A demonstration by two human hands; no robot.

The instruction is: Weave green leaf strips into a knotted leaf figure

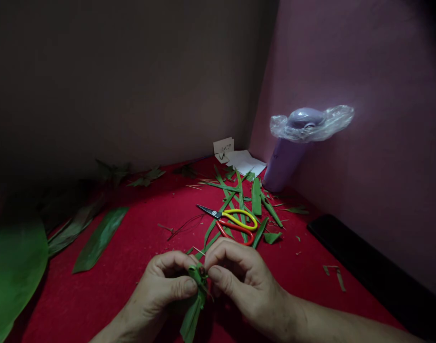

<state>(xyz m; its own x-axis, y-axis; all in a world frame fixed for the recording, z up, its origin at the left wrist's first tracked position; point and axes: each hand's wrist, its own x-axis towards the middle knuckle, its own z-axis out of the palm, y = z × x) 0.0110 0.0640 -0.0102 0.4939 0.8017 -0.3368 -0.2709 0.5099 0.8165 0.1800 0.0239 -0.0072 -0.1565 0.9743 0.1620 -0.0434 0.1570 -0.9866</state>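
Note:
Low in the middle of the head view, my left hand point(164, 286) pinches a folded green leaf piece point(192, 317) between thumb and fingers. Its top is rolled and bunched, with something brownish in it, and a flat tail hangs down. My right hand point(241, 281) is closed right beside that bunched top, thumb and index finger pressed together. From its fingertips a thin pale stick point(199, 250) points up and left. Just beyond the hands lie scissors point(235, 221) with one yellow and one red handle and dark, slightly parted blades.
Red cloth point(139, 224) covers the table. Leaf strips point(256, 196) lie scattered behind the scissors, near thin sticks point(194, 186) and white paper point(244, 162). A purple bottle point(287, 157) with plastic over its top stands by the wall. Large leaves point(18, 267) lie left; a black slab point(361, 262) lies right.

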